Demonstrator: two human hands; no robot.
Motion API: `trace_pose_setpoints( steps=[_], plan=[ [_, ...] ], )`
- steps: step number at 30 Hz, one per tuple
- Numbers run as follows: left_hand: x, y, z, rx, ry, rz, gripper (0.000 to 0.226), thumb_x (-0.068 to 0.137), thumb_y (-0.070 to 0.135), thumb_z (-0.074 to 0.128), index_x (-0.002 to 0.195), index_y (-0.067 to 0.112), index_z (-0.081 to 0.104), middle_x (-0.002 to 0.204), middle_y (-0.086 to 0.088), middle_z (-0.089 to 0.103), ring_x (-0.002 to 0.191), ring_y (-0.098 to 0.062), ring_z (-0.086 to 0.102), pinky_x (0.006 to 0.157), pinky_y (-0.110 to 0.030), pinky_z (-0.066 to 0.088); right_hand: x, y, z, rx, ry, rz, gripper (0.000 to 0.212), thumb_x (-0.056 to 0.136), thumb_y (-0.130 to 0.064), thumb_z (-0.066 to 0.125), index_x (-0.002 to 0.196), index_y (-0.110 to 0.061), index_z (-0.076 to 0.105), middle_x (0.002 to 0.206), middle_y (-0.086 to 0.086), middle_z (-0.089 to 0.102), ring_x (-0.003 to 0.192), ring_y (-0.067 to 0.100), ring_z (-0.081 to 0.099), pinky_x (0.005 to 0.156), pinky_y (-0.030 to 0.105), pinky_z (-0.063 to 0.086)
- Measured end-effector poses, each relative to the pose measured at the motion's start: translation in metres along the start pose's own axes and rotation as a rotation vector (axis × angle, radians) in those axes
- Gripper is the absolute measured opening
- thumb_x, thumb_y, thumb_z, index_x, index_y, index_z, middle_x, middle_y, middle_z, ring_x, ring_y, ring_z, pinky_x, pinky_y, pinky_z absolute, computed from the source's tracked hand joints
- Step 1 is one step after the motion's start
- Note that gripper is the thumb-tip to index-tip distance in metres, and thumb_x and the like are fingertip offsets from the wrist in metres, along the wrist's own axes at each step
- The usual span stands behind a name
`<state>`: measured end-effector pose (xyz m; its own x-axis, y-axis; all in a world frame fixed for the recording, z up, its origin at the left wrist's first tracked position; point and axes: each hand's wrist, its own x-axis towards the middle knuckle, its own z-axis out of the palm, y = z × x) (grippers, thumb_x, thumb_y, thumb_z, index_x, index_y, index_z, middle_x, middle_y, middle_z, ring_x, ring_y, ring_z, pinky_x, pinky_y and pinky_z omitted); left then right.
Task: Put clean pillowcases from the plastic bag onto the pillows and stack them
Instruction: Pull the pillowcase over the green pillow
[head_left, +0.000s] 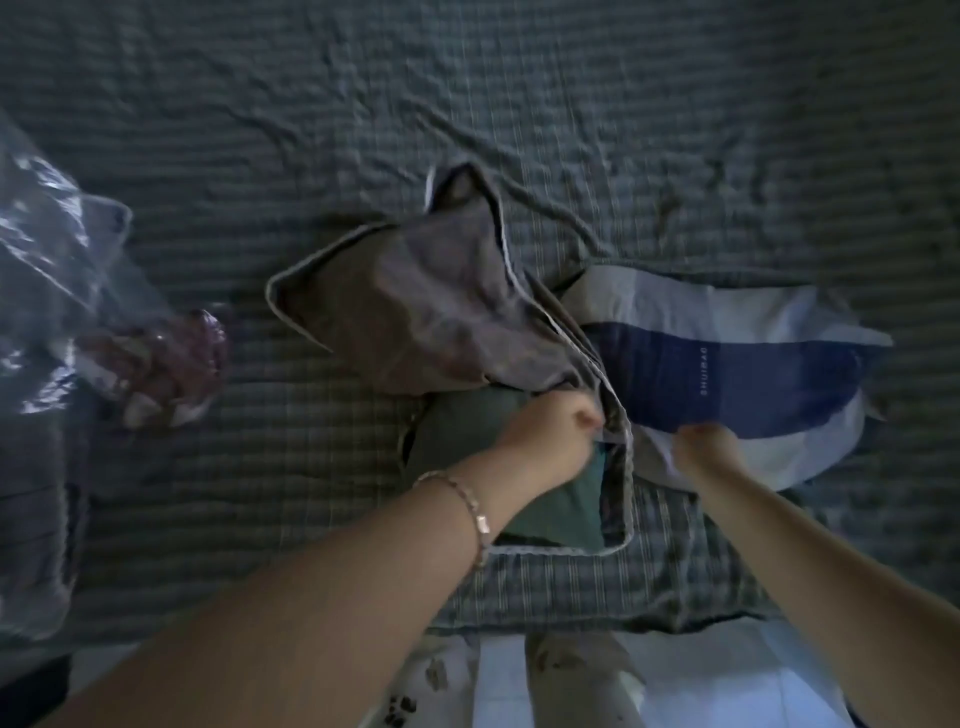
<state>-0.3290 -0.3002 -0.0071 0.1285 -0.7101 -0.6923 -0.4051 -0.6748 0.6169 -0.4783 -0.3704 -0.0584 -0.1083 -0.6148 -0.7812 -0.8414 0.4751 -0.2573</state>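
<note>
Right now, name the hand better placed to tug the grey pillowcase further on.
Left, probably. The left hand pinches the grey pillowcase at its piped edge above the green pillow, while the right hand grips the blue-striped pillow beside it.

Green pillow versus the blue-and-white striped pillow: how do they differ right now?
The green pillow is plain; the striped pillow has blue and white bands with lettering. The green pillow is partly covered by the grey pillowcase, gripped by the left hand; the striped pillow lies uncovered, its near edge pinched by the right hand. Both lie on the quilt.
</note>
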Motion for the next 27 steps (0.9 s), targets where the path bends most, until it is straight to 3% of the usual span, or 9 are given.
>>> trace_pose_setpoints(
  steps=[2,6,7,9,12,16,20,23,27],
  plan=[
    [0.009,-0.048,0.009,0.093,0.089,-0.123,0.028,0.089,0.008,0.047,0.112,0.017,0.061,0.121,-0.005,0.060,0.112,-0.025,0.055,0.094,-0.034,0.045,0.008,0.004,0.004,-0.112,0.064,-0.109,0.035,0.092,-0.009,0.040,0.057,-0.014,0.041,0.061,0.002,0.044,0.059,0.018,0.041,0.065,0.028,0.036],
    [0.021,-0.106,0.023,0.118,0.399,-0.374,0.048,0.082,0.021,0.065,0.126,0.015,0.047,0.132,-0.009,0.040,0.122,-0.029,0.041,0.100,-0.039,0.038,0.003,-0.002,0.045,-0.226,-0.069,-0.272,0.025,0.092,-0.020,0.045,0.069,-0.011,0.051,0.058,0.000,0.046,0.051,0.013,0.041,0.045,0.023,0.029],
    [0.029,-0.114,0.026,0.070,0.525,-0.429,0.055,0.080,0.026,0.068,0.128,0.014,0.043,0.134,-0.011,0.036,0.124,-0.032,0.036,0.101,-0.042,0.036,0.006,0.001,0.058,-0.248,-0.109,-0.241,0.021,0.089,-0.029,0.050,0.081,-0.010,0.054,0.067,0.001,0.051,0.058,0.014,0.047,0.048,0.023,0.032],
    [0.042,-0.126,0.024,-0.107,0.691,-0.529,0.066,0.081,0.038,0.066,0.134,0.011,0.037,0.140,-0.011,0.032,0.127,-0.034,0.035,0.101,-0.047,0.036,0.012,0.012,0.083,-0.246,-0.179,-0.096,0.059,0.078,-0.053,0.059,0.115,-0.008,0.052,0.106,0.009,0.057,0.094,0.024,0.056,0.068,0.027,0.044],
    [0.054,-0.150,0.011,-0.411,0.523,-0.622,0.065,0.085,0.052,0.056,0.134,0.012,0.041,0.134,-0.009,0.047,0.119,-0.033,0.047,0.088,-0.036,0.040,0.017,0.031,0.103,-0.146,-0.266,0.095,0.102,0.065,-0.070,0.063,0.140,-0.007,0.033,0.135,0.011,0.046,0.118,0.029,0.049,0.095,0.036,0.044],
    [0.048,-0.150,-0.003,-0.165,0.284,-0.531,0.064,0.079,0.064,0.054,0.123,0.017,0.051,0.123,-0.007,0.056,0.111,-0.032,0.053,0.087,-0.036,0.043,0.000,0.029,0.112,0.118,-0.270,0.039,0.122,0.046,-0.076,0.072,0.142,-0.014,0.030,0.139,0.004,0.045,0.125,0.025,0.046,0.101,0.029,0.038],
    [0.028,-0.107,-0.006,-0.269,0.082,-0.387,0.056,0.084,0.057,0.049,0.129,0.024,0.045,0.130,0.005,0.045,0.124,-0.026,0.041,0.099,-0.034,0.032,-0.042,0.006,0.107,-0.107,-0.275,-0.105,0.156,0.020,-0.092,0.054,0.148,-0.015,0.009,0.146,0.008,0.028,0.137,0.029,0.027,0.111,0.045,0.029],
    [0.016,-0.084,-0.007,-0.652,-0.029,-0.394,0.019,0.093,0.033,0.045,0.102,0.020,0.055,0.123,-0.007,0.054,0.114,-0.025,0.050,0.102,-0.043,0.037,-0.049,-0.010,0.085,-0.225,-0.215,-0.137,0.132,0.037,-0.080,0.066,0.142,-0.013,0.023,0.137,0.008,0.038,0.128,0.027,0.039,0.106,0.044,0.036],
    [0.019,-0.089,-0.013,-0.796,0.041,-0.407,0.019,0.091,0.008,0.046,0.077,0.017,0.056,0.085,-0.013,0.059,0.079,-0.027,0.059,0.073,-0.032,0.047,-0.033,-0.025,0.064,-0.187,-0.138,-0.243,0.050,0.065,-0.042,0.074,0.100,-0.017,0.049,0.097,0.001,0.058,0.087,0.019,0.055,0.076,0.036,0.051]
  ],
)
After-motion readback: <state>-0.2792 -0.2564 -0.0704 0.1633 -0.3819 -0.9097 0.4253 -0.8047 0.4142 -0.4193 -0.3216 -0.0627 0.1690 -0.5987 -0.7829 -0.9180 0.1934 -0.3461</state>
